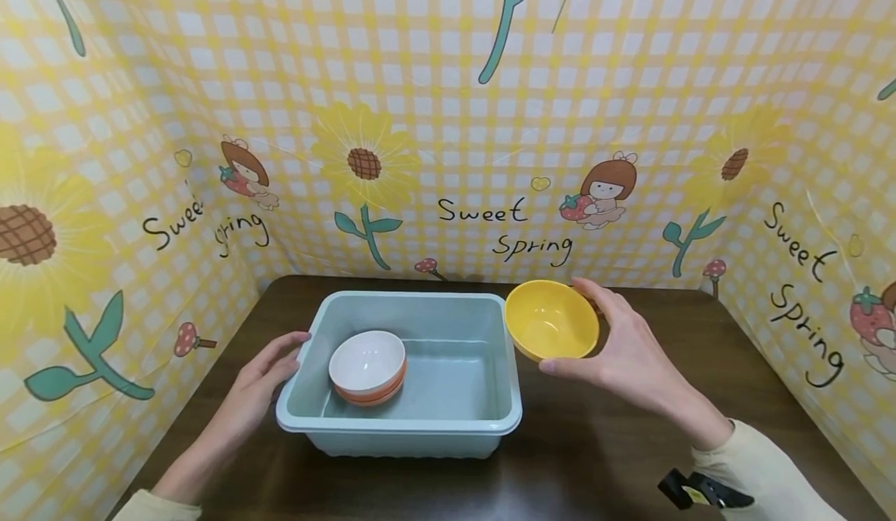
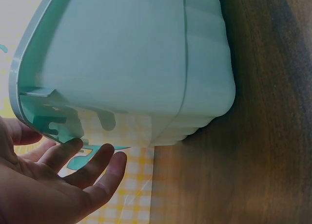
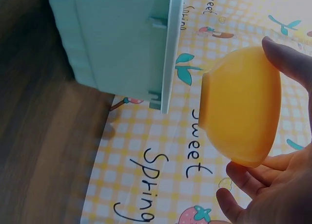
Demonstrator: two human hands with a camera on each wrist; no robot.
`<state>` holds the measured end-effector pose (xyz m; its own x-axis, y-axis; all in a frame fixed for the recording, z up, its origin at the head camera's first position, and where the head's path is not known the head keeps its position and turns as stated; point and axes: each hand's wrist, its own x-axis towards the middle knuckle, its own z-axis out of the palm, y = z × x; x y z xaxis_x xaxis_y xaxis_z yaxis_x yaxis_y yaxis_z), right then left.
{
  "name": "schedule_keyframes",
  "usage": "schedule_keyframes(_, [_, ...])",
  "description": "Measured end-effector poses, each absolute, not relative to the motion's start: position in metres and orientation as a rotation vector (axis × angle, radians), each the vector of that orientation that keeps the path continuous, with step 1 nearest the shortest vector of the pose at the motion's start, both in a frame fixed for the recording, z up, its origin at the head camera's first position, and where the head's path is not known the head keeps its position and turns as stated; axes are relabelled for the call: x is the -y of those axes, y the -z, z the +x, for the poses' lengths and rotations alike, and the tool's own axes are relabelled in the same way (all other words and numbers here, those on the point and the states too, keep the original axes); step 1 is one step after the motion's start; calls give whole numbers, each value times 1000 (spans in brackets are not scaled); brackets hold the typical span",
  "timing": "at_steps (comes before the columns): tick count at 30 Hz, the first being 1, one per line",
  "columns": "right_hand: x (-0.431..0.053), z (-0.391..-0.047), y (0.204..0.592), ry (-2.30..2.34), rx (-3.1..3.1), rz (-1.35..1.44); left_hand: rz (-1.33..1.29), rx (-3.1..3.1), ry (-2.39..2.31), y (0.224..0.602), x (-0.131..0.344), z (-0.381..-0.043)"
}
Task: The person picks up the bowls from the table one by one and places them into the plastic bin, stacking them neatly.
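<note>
A yellow bowl (image 1: 551, 320) is held by its rim in my right hand (image 1: 630, 350), thumb on the near side and fingers on the far side. It is raised beside the right rim of a light blue plastic basin (image 1: 399, 425); the right wrist view shows the bowl (image 3: 243, 107) side-on. My left hand (image 1: 255, 381) touches the basin's left rim with loosely bent fingers. In the left wrist view, the fingers (image 2: 100, 163) spread beside the basin's outer wall. Inside the basin, at the left, a white bowl (image 1: 367, 359) is stacked over orange ones (image 1: 374, 398).
The basin stands on a dark brown wooden table (image 1: 588, 435). Yellow checked cloth (image 1: 462, 117) with flowers and "Sweet Spring" lettering rises behind the table and along both sides. A black strap device (image 1: 707, 490) is on the right wrist.
</note>
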<state>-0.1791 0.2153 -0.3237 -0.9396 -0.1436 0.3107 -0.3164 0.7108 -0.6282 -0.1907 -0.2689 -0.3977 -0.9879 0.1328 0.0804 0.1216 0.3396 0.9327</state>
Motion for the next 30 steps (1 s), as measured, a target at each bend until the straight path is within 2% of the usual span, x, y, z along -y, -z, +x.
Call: schedule_keyframes(30, [-150,-206,312,-1023,2678,664,241,-2572,-1752,396,269,-191])
